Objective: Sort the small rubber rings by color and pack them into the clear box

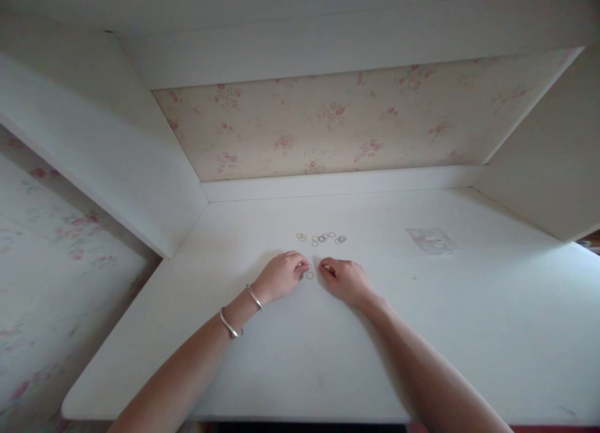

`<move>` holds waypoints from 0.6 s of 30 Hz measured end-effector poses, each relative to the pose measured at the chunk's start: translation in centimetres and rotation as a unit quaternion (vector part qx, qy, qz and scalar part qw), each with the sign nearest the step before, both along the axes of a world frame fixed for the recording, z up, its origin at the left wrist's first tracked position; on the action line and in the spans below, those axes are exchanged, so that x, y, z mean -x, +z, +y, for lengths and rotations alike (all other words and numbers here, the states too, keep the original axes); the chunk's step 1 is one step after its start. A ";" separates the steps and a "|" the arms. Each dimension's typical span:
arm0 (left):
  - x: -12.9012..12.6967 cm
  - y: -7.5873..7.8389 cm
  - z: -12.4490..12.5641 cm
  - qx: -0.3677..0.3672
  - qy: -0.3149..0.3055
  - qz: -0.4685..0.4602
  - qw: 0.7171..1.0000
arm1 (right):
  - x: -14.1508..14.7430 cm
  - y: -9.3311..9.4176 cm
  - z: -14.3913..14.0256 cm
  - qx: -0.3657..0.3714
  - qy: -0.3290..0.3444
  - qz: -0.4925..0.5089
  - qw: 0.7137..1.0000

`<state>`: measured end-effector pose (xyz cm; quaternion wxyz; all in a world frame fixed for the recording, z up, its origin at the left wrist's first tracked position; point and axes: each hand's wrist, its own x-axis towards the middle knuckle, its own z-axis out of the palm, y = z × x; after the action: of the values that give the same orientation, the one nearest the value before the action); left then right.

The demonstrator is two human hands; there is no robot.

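Observation:
Both my hands rest on a white desk point(290, 358), close together near its middle. My left hand point(281, 275) has its fingers curled, the fingertips touching a small metal ring point(309, 275) that lies between the hands. My right hand point(344, 280) is curled too, with the fingertips pinched near that ring; whether it holds anything is too small to tell. Just beyond the hands lies a loose cluster of several small metal rings point(322, 238). Two thin bangles point(242, 310) sit on my left wrist.
A small clear plastic bag point(431, 240) lies flat on the desk to the right of the rings. White side panels close in the desk on the left and right, and a floral-papered back panel point(337, 120) stands behind. The desk's front edge runs below my forearms.

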<state>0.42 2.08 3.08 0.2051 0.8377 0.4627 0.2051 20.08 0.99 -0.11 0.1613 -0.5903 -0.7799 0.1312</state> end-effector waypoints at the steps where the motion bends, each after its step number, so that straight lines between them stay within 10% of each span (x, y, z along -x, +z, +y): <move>1: -0.2 0.0 -0.5 -0.002 -0.003 0.008 1.000 | 0.0 0.0 0.0 0.000 -0.003 0.002 1.000; 18: -1.4 -0.7 -1.7 0.013 0.052 0.051 0.997 | 0.0 0.1 -0.1 0.000 0.002 -0.003 1.000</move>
<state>1.83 0.41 2.40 0.1809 0.8191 0.5182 0.1667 20.06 0.92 0.04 0.1587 -0.5892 -0.7816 0.1294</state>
